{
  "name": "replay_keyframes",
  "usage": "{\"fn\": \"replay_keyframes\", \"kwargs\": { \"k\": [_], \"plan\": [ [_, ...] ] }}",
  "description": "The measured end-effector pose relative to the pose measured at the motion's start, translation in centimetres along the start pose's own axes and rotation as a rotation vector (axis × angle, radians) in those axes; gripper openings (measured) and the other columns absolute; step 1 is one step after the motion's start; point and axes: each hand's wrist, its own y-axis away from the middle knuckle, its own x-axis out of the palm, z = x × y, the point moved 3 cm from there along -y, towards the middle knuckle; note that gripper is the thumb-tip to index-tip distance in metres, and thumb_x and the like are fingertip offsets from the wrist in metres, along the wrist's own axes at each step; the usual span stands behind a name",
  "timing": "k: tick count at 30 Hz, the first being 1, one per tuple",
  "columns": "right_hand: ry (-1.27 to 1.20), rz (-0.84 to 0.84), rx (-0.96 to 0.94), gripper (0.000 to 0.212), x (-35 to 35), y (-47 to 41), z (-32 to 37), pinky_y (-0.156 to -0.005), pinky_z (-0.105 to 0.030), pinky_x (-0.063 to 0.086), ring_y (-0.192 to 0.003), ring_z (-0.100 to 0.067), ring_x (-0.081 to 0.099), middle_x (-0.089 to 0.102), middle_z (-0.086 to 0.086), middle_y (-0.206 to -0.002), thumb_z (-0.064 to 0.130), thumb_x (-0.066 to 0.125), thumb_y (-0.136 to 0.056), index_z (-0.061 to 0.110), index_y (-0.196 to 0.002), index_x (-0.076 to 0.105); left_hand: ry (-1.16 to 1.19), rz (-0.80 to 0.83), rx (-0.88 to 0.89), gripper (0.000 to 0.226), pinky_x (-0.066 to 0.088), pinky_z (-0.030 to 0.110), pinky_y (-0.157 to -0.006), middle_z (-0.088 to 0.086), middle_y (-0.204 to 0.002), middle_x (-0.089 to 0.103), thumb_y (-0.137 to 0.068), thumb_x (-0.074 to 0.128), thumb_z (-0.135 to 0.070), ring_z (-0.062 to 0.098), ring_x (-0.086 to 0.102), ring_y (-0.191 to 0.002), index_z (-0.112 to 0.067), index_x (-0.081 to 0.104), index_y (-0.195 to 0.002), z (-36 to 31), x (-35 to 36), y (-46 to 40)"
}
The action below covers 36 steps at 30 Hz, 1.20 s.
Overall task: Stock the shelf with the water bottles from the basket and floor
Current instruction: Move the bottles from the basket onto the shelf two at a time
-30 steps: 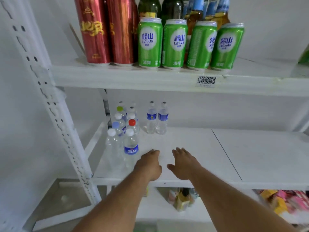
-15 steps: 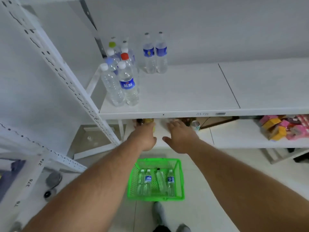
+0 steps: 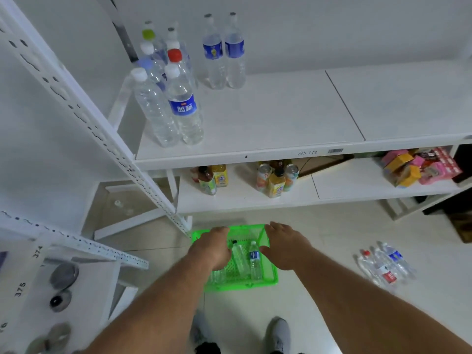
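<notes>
Head view: drinks (image 3: pixel 277 178) and boxes (image 3: pixel 419 166) fill the lower shelf (image 3: pixel 357 186).

The basket (image 3: pixel 272 278) is bright green mesh. Above it the shelf (image 3: pixel 268 116) is plain white, holding clear bottles (image 3: pixel 178 103) with blue labels and white, red and lime caps. Right of the basket, the floor bottles (image 3: pixel 385 267) show red and blue labels.

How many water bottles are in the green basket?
2 show plainly: a clear one and a blue-labelled one side by side; others may hide under the left hand.
</notes>
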Motion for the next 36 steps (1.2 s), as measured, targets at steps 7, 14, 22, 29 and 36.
{"fn": "replay_keyframes", "kwargs": {
  "k": [7,14,22,29,36],
  "plan": [
    [-0.036,0.110,0.097,0.074,5.2,-3.3,5.0,-0.117,-0.039,0.027,-0.147,-0.025,0.023,0.024,-0.009,-0.162,0.053,0.044,-0.096,0.013,-0.155,0.023,0.024,0.123,0.013,0.065,0.040,0.037,-0.108,0.001,-0.152,0.041,-0.088,0.056,-0.036,0.026,0.045,-0.134,-0.027,0.033,-0.148,8.4,3.3,-3.3],
    [-0.123,0.205,0.165,0.071,11.6,-7.7,5.3,-0.112,-0.040,0.036,-0.140,-0.027,0.035,0.031,-0.006,-0.158,0.055,0.045,-0.093,0.015,-0.150,0.029,0.080,0.234,-0.137,0.068,0.042,0.034,-0.106,0.003,-0.147,0.047,-0.085,0.054,-0.040,0.026,0.049,-0.131,-0.030,0.031,-0.148,14.9,7.8,-7.6],
    [-0.151,0.299,0.162,0.070,24.1,-20.2,-3.0,-0.111,-0.039,0.036,-0.135,-0.032,0.041,0.039,-0.013,-0.152,0.051,0.047,-0.096,0.009,-0.150,0.032,0.143,0.236,-0.133,0.065,0.041,0.031,-0.106,0.008,-0.149,0.045,-0.090,0.058,-0.035,0.026,0.048,-0.132,-0.022,0.033,-0.149,15.1,21.2,-20.5],
    [-0.319,0.312,0.318,0.066,40.2,-32.3,-9.3,-0.100,-0.034,0.042,-0.127,-0.036,0.050,0.048,-0.022,-0.141,0.046,0.050,-0.097,0.003,-0.145,0.036,0.239,0.185,-0.197,0.062,0.050,0.032,-0.088,0.011,-0.138,0.057,-0.089,0.062,-0.034,0.030,0.064,-0.110,-0.021,0.041,-0.145,17.0,36.9,-32.6],
    [-0.548,0.282,0.552,0.033,51.4,-41.7,-12.6,-0.073,-0.027,0.039,-0.108,-0.034,0.060,0.060,-0.018,-0.118,0.021,0.051,-0.094,0.003,-0.121,0.052,0.267,0.148,-0.161,0.061,0.044,0.028,-0.096,0.010,-0.147,0.048,-0.092,0.060,-0.036,0.028,0.054,-0.125,-0.021,0.038,-0.146,19.3,48.0,-42.5]
  ]
}}
